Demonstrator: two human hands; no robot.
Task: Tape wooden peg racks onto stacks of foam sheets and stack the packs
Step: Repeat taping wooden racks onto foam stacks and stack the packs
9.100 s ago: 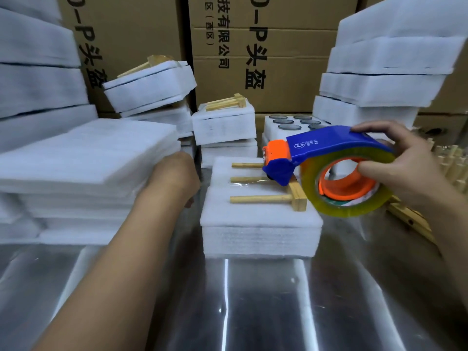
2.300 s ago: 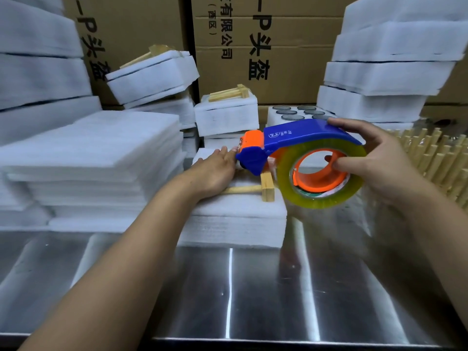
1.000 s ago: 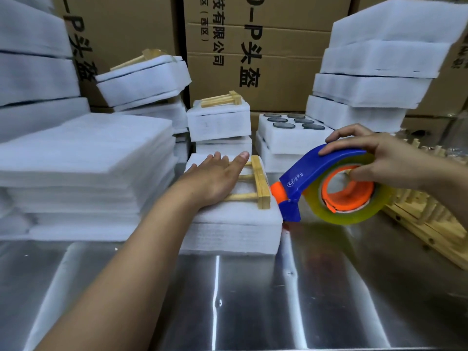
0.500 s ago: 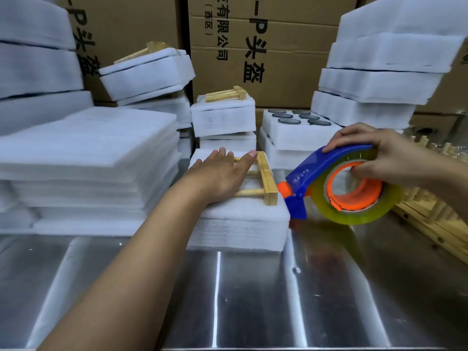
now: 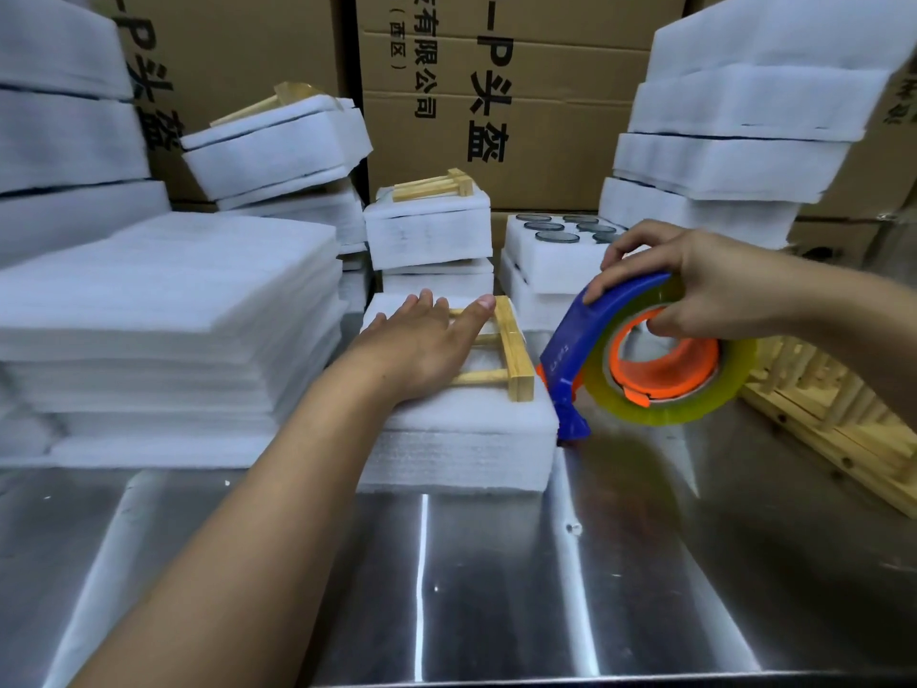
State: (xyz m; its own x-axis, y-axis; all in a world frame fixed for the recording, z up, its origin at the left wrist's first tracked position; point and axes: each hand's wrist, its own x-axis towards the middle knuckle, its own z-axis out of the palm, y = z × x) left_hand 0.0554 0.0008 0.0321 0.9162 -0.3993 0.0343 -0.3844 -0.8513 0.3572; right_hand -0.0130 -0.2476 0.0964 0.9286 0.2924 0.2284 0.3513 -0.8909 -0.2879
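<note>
A stack of white foam sheets [image 5: 461, 439] lies in the middle of the steel table. A wooden peg rack [image 5: 511, 347] rests on top of it, its bar along the right side. My left hand [image 5: 422, 347] lies flat on the rack's pegs, fingers spread, pressing down. My right hand [image 5: 694, 285] grips a blue and orange tape dispenser [image 5: 645, 360] with a yellowish roll. The dispenser's nose points down and touches the stack's right side near the table.
A tall pile of loose foam sheets [image 5: 163, 330] stands at the left. Taped packs with racks [image 5: 426, 225] are stacked at the back before cardboard boxes [image 5: 496, 101]. More foam blocks [image 5: 734, 136] rise at the right; wooden racks [image 5: 838, 414] lie along the right edge.
The dispenser has gone from above the rack over the stack's right edge and down its side, tipping nose-down. My left hand has stayed flat on the rack.
</note>
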